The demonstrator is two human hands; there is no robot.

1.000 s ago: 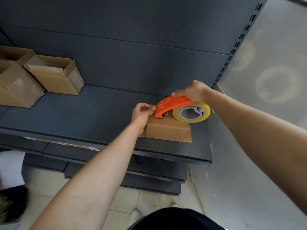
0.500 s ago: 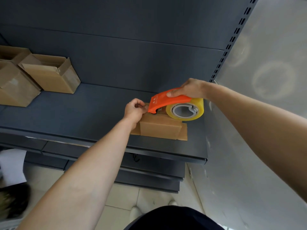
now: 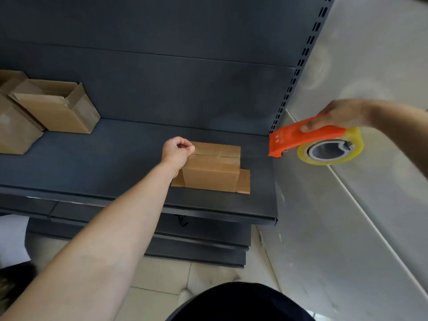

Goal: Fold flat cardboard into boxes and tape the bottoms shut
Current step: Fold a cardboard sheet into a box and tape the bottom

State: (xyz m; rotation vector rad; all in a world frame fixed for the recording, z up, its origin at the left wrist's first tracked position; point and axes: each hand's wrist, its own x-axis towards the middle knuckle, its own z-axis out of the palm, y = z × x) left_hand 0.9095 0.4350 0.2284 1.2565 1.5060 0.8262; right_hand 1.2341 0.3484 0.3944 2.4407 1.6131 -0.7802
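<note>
Gripping a tape dispenser in the right hand, thumb pressed flat on the orange top, fingers wrapped over the far side. Held up in the air, orange nose pointing left and down, yellowish tape roll hanging just under that grip. Well apart from the box, down and to the left of the grip, bare shelf in between.

Resting the left hand against the box's top left corner, fingers curled tight, thumb tip closed on the forefinger. Cannot tell whether a tape end or anything else sits pinched there.

Just right of that fist: a small brown box standing near the front edge of the dark shelf, closed side up, with a seam running across the top away from the fist. Some sheen of clear tape over the top and near face, edges too faint to trace. At shelf level, loose flaps splayed flat, one poking out under the wrist, one on the side away from the fist.

Far left of the fist, well apart on the same shelf: more folded boxes, bunched together, partly cut off by the frame edge. Behind both hands, a dark back panel; beyond the right-hand grip, a pale wall. Below the shelf, pale floor tiles.
</note>
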